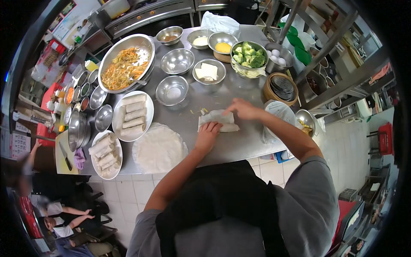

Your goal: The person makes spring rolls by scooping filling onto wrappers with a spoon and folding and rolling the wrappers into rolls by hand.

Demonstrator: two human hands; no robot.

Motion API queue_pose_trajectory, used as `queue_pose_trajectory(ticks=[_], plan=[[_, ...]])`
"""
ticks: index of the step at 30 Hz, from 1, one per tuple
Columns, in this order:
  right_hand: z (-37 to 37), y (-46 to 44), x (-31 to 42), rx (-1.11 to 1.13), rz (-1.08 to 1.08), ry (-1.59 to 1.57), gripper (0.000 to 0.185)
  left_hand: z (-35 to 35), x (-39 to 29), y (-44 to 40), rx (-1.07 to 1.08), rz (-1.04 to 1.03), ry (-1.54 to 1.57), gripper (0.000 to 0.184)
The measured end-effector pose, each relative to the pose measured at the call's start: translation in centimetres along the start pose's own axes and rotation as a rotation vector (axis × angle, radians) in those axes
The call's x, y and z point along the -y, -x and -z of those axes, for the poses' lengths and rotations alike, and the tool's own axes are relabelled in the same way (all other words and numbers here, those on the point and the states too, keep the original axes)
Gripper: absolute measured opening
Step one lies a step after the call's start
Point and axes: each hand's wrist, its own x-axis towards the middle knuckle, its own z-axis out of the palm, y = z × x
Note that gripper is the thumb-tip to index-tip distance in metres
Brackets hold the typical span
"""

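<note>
A partly rolled spring roll (231, 127) lies on the steel table, the far part of its pale wrapper still spread out. My left hand (208, 136) rests over its left end, fingers together and curled on the wrapper. My right hand (243, 108) is above the far right side, its index finger stretched out to the wrapper's edge; its other fingers are partly hidden. Left of my hands is a stack of round wrappers (159, 147). Finished rolls (135, 112) lie in a row on an oval plate, and more rolls (106, 153) are piled on a second plate.
A large bowl of shredded filling (124, 68) stands at the back left. Steel bowls hold butter-like slabs (207, 72), broccoli (249, 56) and eggs (278, 59). A lined tub (280, 118) is near my right forearm. A knife (65, 156) lies on the left cutting board. Other people sit at lower left.
</note>
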Motion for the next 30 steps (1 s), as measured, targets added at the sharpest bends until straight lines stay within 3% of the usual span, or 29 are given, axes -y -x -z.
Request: queue_pose_trajectory(ticks=[6,15,19,22,26,30], plan=[[-3.4,5.2,1.3,-0.221,-0.005,0.572,0.059,0.4,-0.4,0.1,0.008,0.027,0.007,0.038],[-2.9,3.5,2.1,-0.122,-0.028,0.46,0.059,1.1,-0.4,-0.1,0.035,0.014,0.0,0.038],[0.0,3.8,1.4,-0.215,-0.108,0.585,0.058,0.5,0.0,0.1,0.008,-0.006,-0.011,0.04],[-3.0,5.6,1.2,-0.168,-0.019,0.589,0.06,0.8,-0.3,0.2,0.022,0.013,0.031,0.043],[-1.4,6.9,2.9,-0.263,-0.244,0.367,0.048,0.6,-0.1,0.2,0.031,0.014,0.049,0.044],[-4.7,6.0,4.0,-0.465,-0.073,0.037,0.032,0.4,0.9,-0.6,0.05,0.023,0.086,0.042]])
